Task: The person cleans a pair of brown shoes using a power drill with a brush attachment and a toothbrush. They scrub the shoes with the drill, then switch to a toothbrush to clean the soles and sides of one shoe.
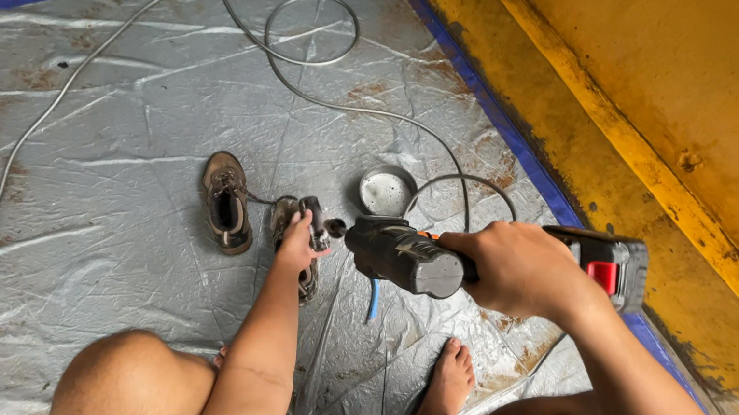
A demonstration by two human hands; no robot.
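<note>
Cordless drill (440,257) clamped in right hand (521,269) above the silver sheet (98,196); chuck (320,226) pinched by left hand (298,244). Best kept level, bit seated straight, trigger left alone, bare foot (445,385) well clear

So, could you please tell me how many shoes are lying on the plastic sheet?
2: one brown shoe lies left of the left hand; the other shoe lies partly hidden under that hand.
</note>
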